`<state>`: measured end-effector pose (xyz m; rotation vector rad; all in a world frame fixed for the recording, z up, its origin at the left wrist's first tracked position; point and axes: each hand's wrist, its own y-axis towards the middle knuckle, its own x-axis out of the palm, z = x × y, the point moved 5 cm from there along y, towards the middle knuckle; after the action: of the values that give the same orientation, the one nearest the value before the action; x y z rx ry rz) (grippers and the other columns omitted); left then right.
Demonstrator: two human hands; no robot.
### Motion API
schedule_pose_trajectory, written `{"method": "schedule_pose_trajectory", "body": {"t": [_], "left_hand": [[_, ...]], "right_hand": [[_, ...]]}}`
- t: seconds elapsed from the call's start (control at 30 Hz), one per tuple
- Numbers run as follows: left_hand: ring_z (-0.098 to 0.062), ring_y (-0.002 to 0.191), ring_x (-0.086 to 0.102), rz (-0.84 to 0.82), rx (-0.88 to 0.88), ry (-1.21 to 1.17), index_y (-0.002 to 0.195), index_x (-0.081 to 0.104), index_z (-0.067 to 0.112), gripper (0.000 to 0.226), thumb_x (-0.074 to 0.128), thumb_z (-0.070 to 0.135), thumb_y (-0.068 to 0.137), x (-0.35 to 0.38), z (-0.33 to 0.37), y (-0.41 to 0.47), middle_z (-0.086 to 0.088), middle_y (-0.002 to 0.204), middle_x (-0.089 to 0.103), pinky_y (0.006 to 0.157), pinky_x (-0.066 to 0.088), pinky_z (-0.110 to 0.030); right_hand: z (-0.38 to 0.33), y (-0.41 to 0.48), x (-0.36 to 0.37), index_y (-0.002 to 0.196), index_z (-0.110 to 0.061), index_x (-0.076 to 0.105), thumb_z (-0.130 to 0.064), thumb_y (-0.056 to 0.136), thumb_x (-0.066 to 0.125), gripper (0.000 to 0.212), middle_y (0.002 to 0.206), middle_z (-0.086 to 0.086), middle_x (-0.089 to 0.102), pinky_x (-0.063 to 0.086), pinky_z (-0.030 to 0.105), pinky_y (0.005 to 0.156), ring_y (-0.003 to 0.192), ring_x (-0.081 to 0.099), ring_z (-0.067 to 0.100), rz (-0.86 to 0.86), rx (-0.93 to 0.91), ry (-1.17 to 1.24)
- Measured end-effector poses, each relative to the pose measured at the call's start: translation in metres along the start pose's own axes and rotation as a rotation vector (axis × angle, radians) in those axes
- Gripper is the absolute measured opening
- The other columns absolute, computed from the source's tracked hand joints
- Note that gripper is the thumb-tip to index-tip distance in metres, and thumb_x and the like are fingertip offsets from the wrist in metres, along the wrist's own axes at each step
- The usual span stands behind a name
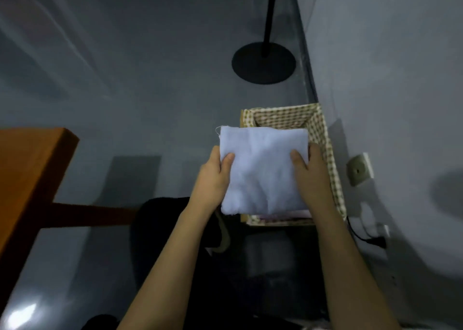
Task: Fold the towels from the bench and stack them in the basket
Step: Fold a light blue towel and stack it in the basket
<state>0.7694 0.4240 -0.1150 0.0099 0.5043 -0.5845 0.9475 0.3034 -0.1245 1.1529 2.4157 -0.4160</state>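
- Pale blue terry cloth, folded to a square: the towel sits at the centre of the frame, held over the basket; whether its underside already touches what lies beneath, I cannot tell
- The left hand grips the towel's left edge, thumb on top, the other fingers hidden under the cloth; the right hand grips the right edge the same way
- The basket, lined in checked fabric, stands right of centre against the grey wall; a strip of pinkish cloth shows at its lower edge under the towel, likely towels already stacked
- The towel looks light, soft and limp; a one-sided hold would probably let the fold sag open, so the two opposite edges seem the sound place to hold it
- An orange wooden bench fills the left of the frame; a black lamp base sits at upper centre
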Motion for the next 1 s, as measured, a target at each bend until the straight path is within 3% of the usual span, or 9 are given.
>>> {"method": "schedule_pose_trajectory", "body": {"t": [0.1, 0.17, 0.37, 0.5, 0.6, 0.67, 0.77, 0.9, 1.0], "left_hand": [[-0.018, 0.078, 0.063, -0.054, -0.06, 0.006, 0.111, 0.048, 0.018, 0.03, 0.041, 0.044, 0.098, 0.055, -0.015, 0.023, -0.005, 0.086, 0.065, 0.072, 0.052, -0.028], [-0.029, 0.086, 0.064, -0.089, -0.095, 0.033, 0.122, 0.045, 0.019, 0.041, 0.041, 0.051, 0.096, 0.088, -0.026, 0.033, -0.013, 0.095, 0.066, 0.079, 0.053, -0.042], [-0.035, 0.095, 0.061, -0.135, -0.185, 0.186, 0.14, 0.034, 0.023, 0.048, 0.036, 0.047, 0.099, 0.14, -0.053, 0.044, -0.016, 0.106, 0.064, 0.074, 0.044, -0.033], [-0.033, 0.098, 0.061, -0.149, -0.211, 0.253, 0.14, 0.034, 0.019, 0.048, 0.034, 0.045, 0.1, 0.153, -0.068, 0.046, -0.015, 0.109, 0.063, 0.073, 0.04, -0.03], [-0.033, 0.092, 0.062, -0.151, -0.234, 0.279, 0.135, 0.035, 0.016, 0.047, 0.034, 0.047, 0.099, 0.158, -0.078, 0.048, -0.014, 0.105, 0.064, 0.074, 0.048, -0.036], [-0.033, 0.085, 0.063, -0.142, -0.226, 0.311, 0.126, 0.038, 0.015, 0.042, 0.035, 0.047, 0.098, 0.16, -0.086, 0.049, -0.013, 0.096, 0.065, 0.073, 0.052, -0.042], [-0.025, 0.077, 0.06, -0.03, -0.035, 0.336, 0.119, 0.043, 0.011, 0.034, 0.043, 0.038, 0.099, 0.154, -0.08, 0.044, -0.01, 0.094, 0.06, 0.068, 0.054, -0.043], [-0.034, 0.097, 0.057, 0.242, 0.461, 0.781, 0.119, 0.058, 0.003, 0.026, 0.055, 0.014, 0.095, 0.148, -0.052, 0.034, -0.023, 0.116, 0.057, 0.08, 0.051, -0.042], [-0.037, 0.117, 0.053, 0.062, 0.608, 0.78, 0.12, 0.062, 0.002, 0.028, 0.056, 0.011, 0.094, 0.162, -0.052, 0.03, -0.024, 0.129, 0.054, 0.098, 0.045, -0.048]], "right_hand": [[0.038, 0.019, -0.019, 0.142, -0.011, 0.037, -0.036, 0.099, 0.044, 0.05, 0.141, 0.012, 0.047, 0.031, 0.035, 0.107, 0.128, 0.045, 0.028, 0.106, 0.079, -0.072], [0.061, 0.028, -0.026, 0.143, -0.012, 0.036, -0.035, 0.1, 0.043, 0.049, 0.145, 0.009, 0.044, 0.029, 0.032, 0.11, 0.13, 0.042, 0.024, 0.138, 0.129, -0.115], [0.135, 0.049, -0.016, 0.146, -0.014, 0.031, -0.047, 0.098, 0.037, 0.059, 0.146, 0.013, 0.041, 0.027, 0.038, 0.114, 0.132, 0.042, 0.029, 0.08, 0.311, -0.505], [0.147, 0.049, -0.012, 0.14, -0.015, 0.04, -0.042, 0.097, 0.044, 0.051, 0.137, 0.011, 0.051, 0.037, 0.039, 0.108, 0.123, 0.051, 0.028, 0.094, 0.254, -0.37], [0.151, 0.046, -0.014, 0.14, -0.015, 0.04, -0.036, 0.099, 0.043, 0.047, 0.138, 0.005, 0.05, 0.031, 0.022, 0.102, 0.123, 0.048, 0.019, 0.051, 0.247, -0.252], [0.155, 0.047, -0.012, 0.139, -0.016, 0.039, -0.033, 0.1, 0.045, 0.044, 0.136, 0.004, 0.05, 0.03, 0.021, 0.096, 0.122, 0.048, 0.018, 0.03, 0.258, -0.227], [0.151, 0.045, -0.014, 0.132, -0.014, 0.043, -0.026, 0.096, 0.052, 0.039, 0.13, 0.006, 0.047, 0.043, 0.035, 0.098, 0.115, 0.05, 0.021, 0.143, 0.231, -0.279], [0.131, 0.04, -0.006, 0.129, -0.014, 0.041, -0.023, 0.092, 0.058, 0.042, 0.135, 0.018, 0.047, 0.046, 0.046, 0.099, 0.119, 0.051, 0.033, 0.229, -0.035, -0.562], [0.133, 0.03, 0.008, 0.13, -0.013, 0.04, -0.025, 0.094, 0.048, 0.039, 0.133, 0.017, 0.053, 0.037, 0.039, 0.104, 0.122, 0.052, 0.031, 0.116, -0.302, -0.741]]}}
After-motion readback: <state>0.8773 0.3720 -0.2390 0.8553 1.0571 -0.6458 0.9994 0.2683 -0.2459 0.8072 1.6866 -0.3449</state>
